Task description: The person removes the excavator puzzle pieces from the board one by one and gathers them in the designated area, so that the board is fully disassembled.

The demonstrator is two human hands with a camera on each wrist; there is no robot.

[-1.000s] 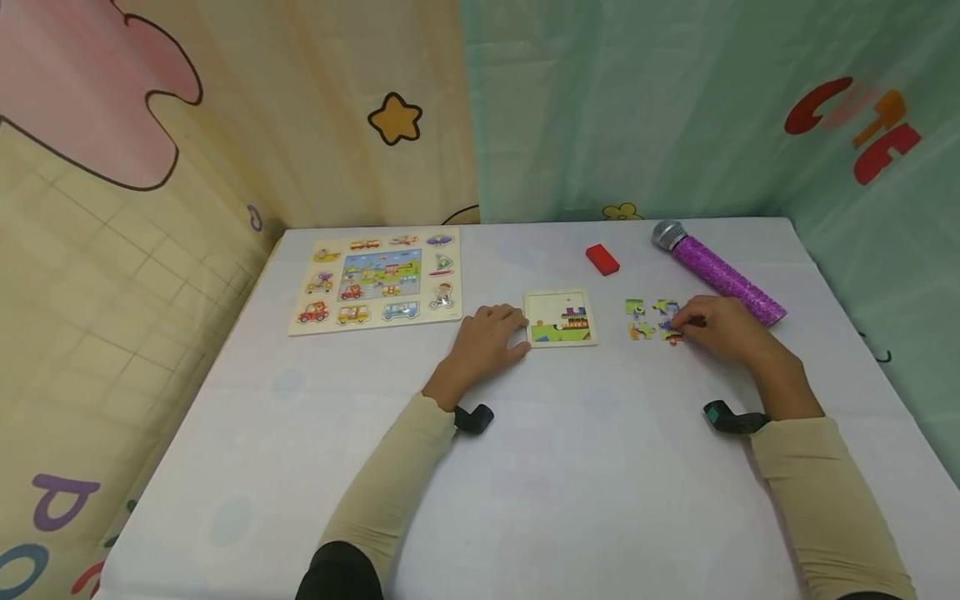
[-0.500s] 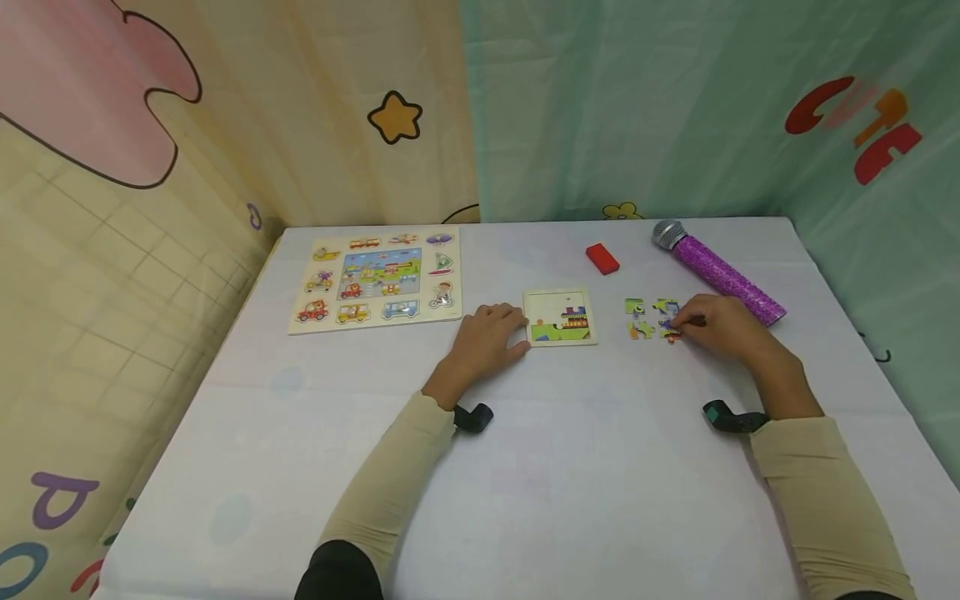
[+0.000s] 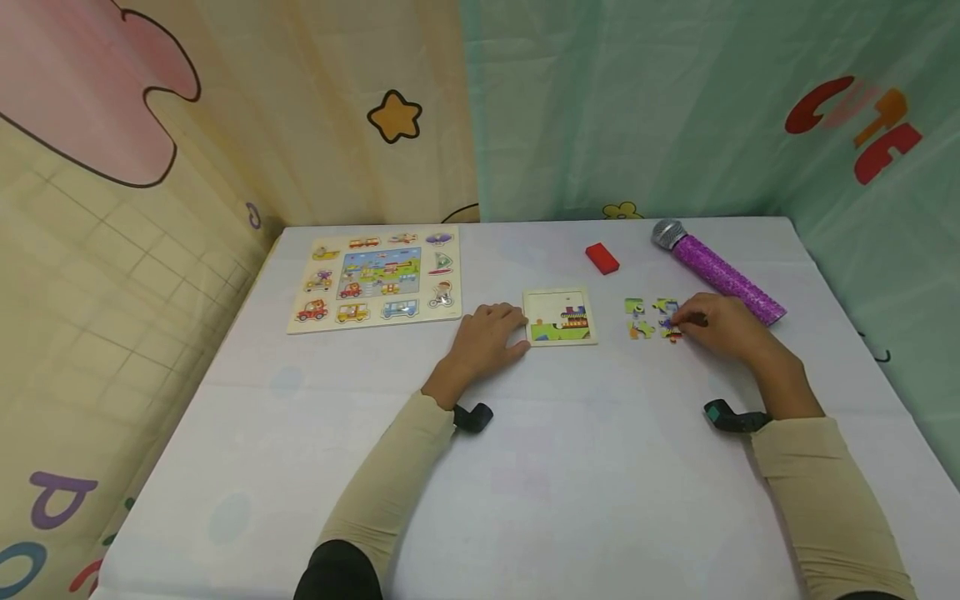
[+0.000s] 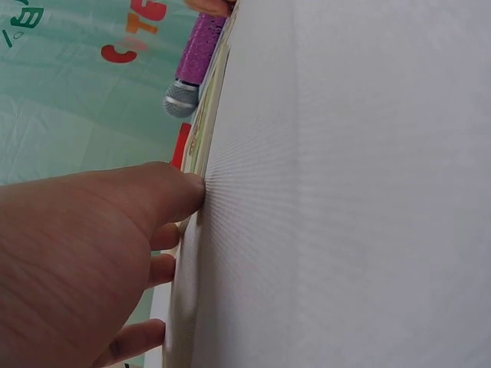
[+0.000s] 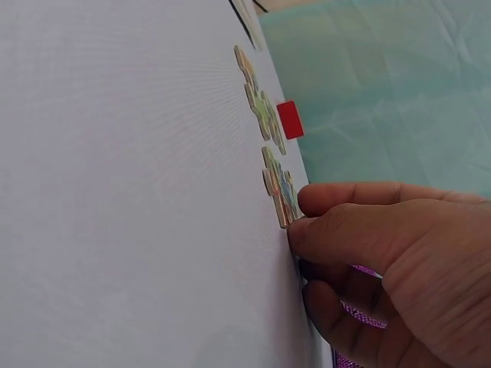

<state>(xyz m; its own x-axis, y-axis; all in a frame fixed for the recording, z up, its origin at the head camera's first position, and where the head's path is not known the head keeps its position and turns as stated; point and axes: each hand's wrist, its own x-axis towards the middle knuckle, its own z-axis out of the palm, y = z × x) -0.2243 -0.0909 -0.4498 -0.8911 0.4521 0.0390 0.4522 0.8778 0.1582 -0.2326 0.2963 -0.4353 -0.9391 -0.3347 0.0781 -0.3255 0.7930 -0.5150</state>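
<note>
My left hand (image 3: 486, 342) rests on the cloth, thumb and fingertips at the left edge of a small square puzzle tray (image 3: 558, 294). A picture of a train over green ground fills the tray's lower part and right side; its upper left is plain pale. To the right lie several loose jigsaw pieces (image 3: 634, 307), flat and close together. With thumb and index finger, my right hand (image 3: 720, 325) pinches the edge of the nearest jigsaw piece (image 5: 278, 195). That piece lies on the table, and the fingers partly cover it in the head view.
A larger wooden vehicle puzzle board (image 3: 300, 323) lies at the back left. Behind the small tray sits a red block (image 3: 602, 259). A purple glittery microphone (image 3: 720, 268) lies slanted just beyond my right hand. Patterned curtains (image 3: 615, 108) hang along the table's back and sides.
</note>
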